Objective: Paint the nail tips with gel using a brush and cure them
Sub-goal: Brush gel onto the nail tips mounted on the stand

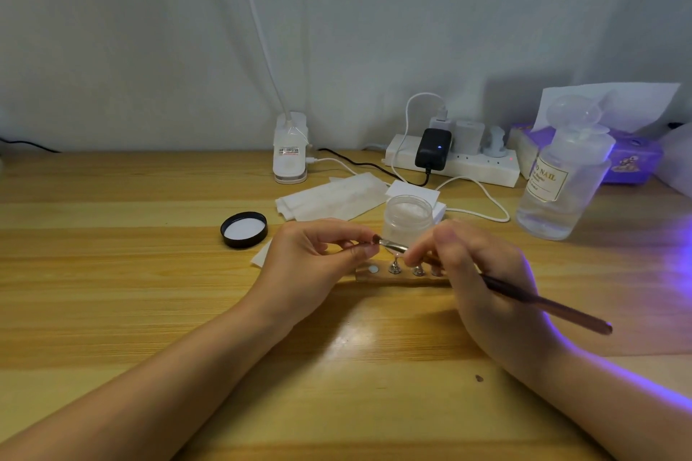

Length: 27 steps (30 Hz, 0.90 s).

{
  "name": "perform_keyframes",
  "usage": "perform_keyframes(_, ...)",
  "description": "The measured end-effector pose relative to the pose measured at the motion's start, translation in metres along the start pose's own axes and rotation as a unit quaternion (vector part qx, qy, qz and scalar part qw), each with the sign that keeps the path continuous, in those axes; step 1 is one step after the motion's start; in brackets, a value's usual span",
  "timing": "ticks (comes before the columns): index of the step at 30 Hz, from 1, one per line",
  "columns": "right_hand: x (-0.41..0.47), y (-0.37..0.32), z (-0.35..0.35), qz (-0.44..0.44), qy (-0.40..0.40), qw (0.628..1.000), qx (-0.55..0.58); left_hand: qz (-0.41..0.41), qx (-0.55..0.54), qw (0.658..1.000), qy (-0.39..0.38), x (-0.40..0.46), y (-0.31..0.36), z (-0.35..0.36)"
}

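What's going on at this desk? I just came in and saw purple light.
A person is painting nail tips. The right hand holds a brush, its bristles against a small piece pinched in the left hand. Below sits a wooden holder with metal stands. The open jar stands behind it, its black lid off to the left. The purple glow comes from the right edge; its source isn't clearly visible.

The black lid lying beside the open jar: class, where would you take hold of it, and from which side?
Grip the black lid by its outer rim, coming straight down from above. It lies flat on the table with its white lining up, so only the ribbed side wall offers a hold. Its left side is probably easiest: nothing lies close there, while the left hand sits to its right.
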State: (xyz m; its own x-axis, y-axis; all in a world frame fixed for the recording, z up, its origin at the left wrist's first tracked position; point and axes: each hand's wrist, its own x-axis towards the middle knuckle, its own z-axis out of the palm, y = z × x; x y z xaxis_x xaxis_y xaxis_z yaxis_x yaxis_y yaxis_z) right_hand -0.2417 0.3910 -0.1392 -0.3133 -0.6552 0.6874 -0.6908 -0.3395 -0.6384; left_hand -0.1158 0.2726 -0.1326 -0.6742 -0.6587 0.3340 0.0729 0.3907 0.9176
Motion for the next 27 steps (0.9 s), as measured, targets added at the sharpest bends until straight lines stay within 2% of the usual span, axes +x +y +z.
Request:
perform_keyframes(3, 0.0019, 0.0040, -0.0012, 0.095, 0.042, 0.993, 0.048, -0.001, -0.001, 1.000, -0.001, -0.0003, 0.0002, -0.0001)
perform_keyframes(5, 0.0025, 0.0065, -0.0020, 0.120, 0.057, 0.989, 0.066, -0.002, -0.003, 1.000, 0.001, -0.0002, 0.0007, -0.0002)
perform_keyframes(11, 0.0008, 0.0012, 0.0019, -0.054, -0.001, 0.998, -0.032, -0.002, -0.018, 1.000, 0.000, 0.0012, -0.0014, 0.0005)
perform_keyframes(12, 0.0008, 0.0023, 0.0018, -0.039, 0.005, 0.999, -0.031, -0.002, -0.019, 1.000, 0.002, 0.0015, -0.0023, 0.0003)
perform_keyframes(15, 0.0028, 0.0049, -0.0013, 0.085, 0.047, 0.995, 0.035, -0.007, -0.018, 1.000, 0.008, 0.0016, -0.0026, -0.0005)
perform_keyframes(17, 0.0033, 0.0058, -0.0025, 0.120, 0.061, 0.989, 0.068, -0.009, -0.018, 1.000, 0.006, 0.0020, -0.0026, -0.0007)
perform_keyframes(23, 0.0012, -0.0001, 0.0002, 0.032, 0.022, 0.999, 0.007, -0.009, -0.026, 1.000, -0.011, 0.0012, -0.0033, 0.0004)
perform_keyframes(27, 0.0045, 0.0005, -0.0002, 0.058, 0.025, 0.998, 0.013, 0.005, -0.001, 1.000, -0.028, 0.0006, -0.0038, 0.0003)
